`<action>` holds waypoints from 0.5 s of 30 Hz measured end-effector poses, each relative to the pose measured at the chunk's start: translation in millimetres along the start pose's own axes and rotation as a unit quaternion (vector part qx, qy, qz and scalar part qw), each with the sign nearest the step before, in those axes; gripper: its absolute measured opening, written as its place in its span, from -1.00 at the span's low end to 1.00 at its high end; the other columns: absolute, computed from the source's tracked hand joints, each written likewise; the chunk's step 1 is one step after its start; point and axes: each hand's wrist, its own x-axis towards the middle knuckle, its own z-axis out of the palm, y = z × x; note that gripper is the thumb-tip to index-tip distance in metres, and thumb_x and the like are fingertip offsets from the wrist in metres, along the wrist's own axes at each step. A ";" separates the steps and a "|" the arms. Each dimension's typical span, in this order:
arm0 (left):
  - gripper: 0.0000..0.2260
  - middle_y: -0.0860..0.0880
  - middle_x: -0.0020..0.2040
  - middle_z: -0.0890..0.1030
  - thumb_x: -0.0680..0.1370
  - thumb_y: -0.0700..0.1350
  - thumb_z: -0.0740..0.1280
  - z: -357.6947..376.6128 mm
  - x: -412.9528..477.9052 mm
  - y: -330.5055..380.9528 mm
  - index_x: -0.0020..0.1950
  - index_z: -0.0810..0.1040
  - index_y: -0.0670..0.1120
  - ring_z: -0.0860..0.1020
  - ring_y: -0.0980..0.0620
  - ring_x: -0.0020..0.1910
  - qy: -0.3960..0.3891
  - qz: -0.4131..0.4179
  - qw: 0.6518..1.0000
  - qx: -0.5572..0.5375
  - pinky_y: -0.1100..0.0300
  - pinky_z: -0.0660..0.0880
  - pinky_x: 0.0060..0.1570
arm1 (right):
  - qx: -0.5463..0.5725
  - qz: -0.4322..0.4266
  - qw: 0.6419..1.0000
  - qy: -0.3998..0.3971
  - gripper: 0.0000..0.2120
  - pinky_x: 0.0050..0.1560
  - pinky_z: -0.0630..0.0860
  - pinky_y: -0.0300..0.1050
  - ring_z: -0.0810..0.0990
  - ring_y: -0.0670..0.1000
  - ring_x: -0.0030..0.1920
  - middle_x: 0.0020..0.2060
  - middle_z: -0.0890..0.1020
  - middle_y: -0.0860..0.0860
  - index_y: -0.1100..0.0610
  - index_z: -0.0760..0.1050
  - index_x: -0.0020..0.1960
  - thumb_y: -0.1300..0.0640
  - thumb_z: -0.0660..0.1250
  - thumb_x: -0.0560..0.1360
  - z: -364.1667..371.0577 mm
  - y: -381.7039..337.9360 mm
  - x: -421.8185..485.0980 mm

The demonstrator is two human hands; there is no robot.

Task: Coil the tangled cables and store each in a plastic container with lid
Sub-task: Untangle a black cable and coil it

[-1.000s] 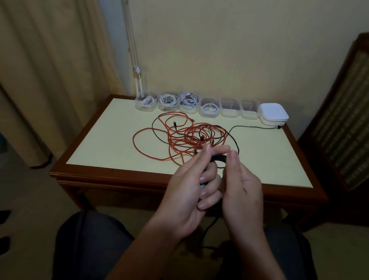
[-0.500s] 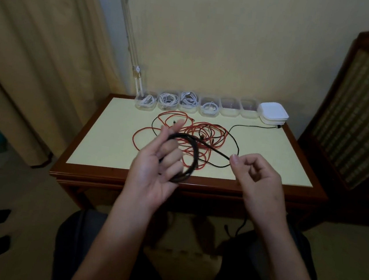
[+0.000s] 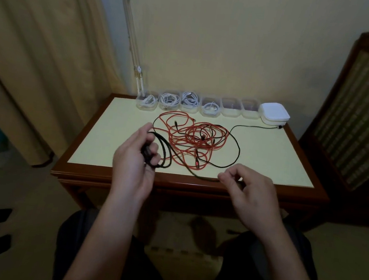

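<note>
Gripping black coil in left hand, pinching its tail in right hand. Beyond: four tubs filled, two empty; red tangle untouched.

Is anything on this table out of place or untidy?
Yes. The red cable lies in a loose tangle in the middle, and the black cable, only partly coiled, runs through it. The containers behind stand in a tidy row.

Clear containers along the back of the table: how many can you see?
6, in a row along the back. From the left, containers one, two, three and four hold white cables; five and six look empty.
</note>
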 end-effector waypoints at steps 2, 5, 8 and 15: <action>-0.76 0.00 -0.25 0.61 0.67 -0.12 0.25 5.2 -6.2 -7.8 0.29 0.58 -0.14 0.55 0.15 -0.36 -0.028 0.021 0.996 0.085 0.32 0.46 -0.40 | -0.007 -0.020 0.999 -0.026 -0.82 -0.29 0.46 -0.14 0.54 -0.18 -0.26 -0.30 0.61 -0.17 -0.05 0.54 -0.17 -0.06 0.34 0.59 3.4 -5.6 -1.3; -0.74 0.00 -0.26 0.67 0.69 -0.12 0.20 10.8 -13.9 -23.5 0.35 0.52 -0.07 0.65 0.06 -0.27 -0.101 0.051 0.963 0.245 0.29 0.56 -0.31 | 0.014 -0.048 0.999 -0.019 -0.81 -0.30 0.45 -0.11 0.54 -0.11 -0.28 -0.35 0.60 -0.14 -0.08 0.51 -0.17 -0.05 0.30 0.62 6.9 -12.0 -2.1; -0.72 -0.02 -0.31 0.61 0.70 -0.15 0.18 15.0 -20.8 -39.8 0.39 0.50 -0.08 0.59 0.05 -0.41 -0.169 0.040 0.918 0.357 0.27 0.52 -0.39 | 0.031 -0.069 0.997 0.027 -0.78 -0.31 0.38 -0.15 0.52 -0.09 -0.33 -0.43 0.52 -0.17 -0.10 0.47 -0.20 -0.04 0.28 0.63 8.5 -13.6 0.0; -0.73 0.06 -0.43 0.21 0.66 -0.07 0.22 24.4 -31.2 -45.8 0.24 0.57 -0.20 0.10 0.18 -0.55 -0.262 -0.169 0.933 0.179 0.28 -0.02 -0.55 | 0.140 -0.010 0.985 0.102 -0.80 -0.34 0.38 -0.25 0.52 -0.13 -0.33 -0.36 0.60 -0.16 -0.03 0.56 -0.21 0.01 0.36 0.59 7.8 -20.4 -1.6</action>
